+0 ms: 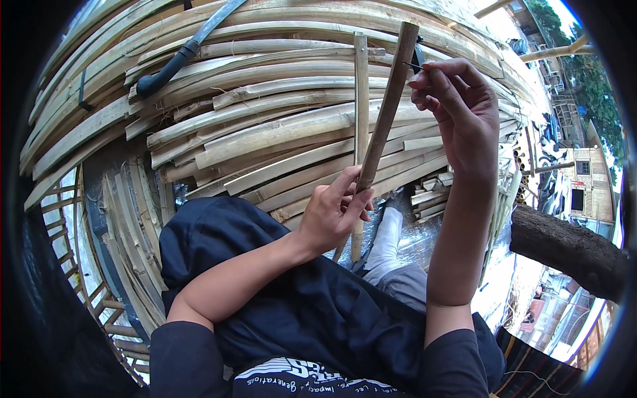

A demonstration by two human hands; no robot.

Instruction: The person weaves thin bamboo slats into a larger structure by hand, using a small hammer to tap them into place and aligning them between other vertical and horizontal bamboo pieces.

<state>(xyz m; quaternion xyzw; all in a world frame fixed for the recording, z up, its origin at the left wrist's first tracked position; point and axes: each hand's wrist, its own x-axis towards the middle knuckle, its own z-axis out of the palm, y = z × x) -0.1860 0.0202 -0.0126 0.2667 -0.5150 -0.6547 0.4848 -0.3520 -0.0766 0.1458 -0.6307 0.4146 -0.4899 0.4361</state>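
My left hand is closed around a brown bamboo strip, which tilts up and to the right over my lap. A paler, narrower bamboo strip stands close beside it, and its lower part passes behind my fingers. Whether that hand grips the paler one too, I cannot tell. Near the top of the brown strip, the thumb and fingers of my right hand pinch a thin dark nail-like piece. Its far end meets the strip's face or lies just in front of it.
Long split bamboo pieces are stacked across the far side. A dark pipe-like bar with a bent end lies over them at upper left. Shorter bamboo lies beyond my lap. A thick log juts in at right, and a bamboo lattice stands at left.
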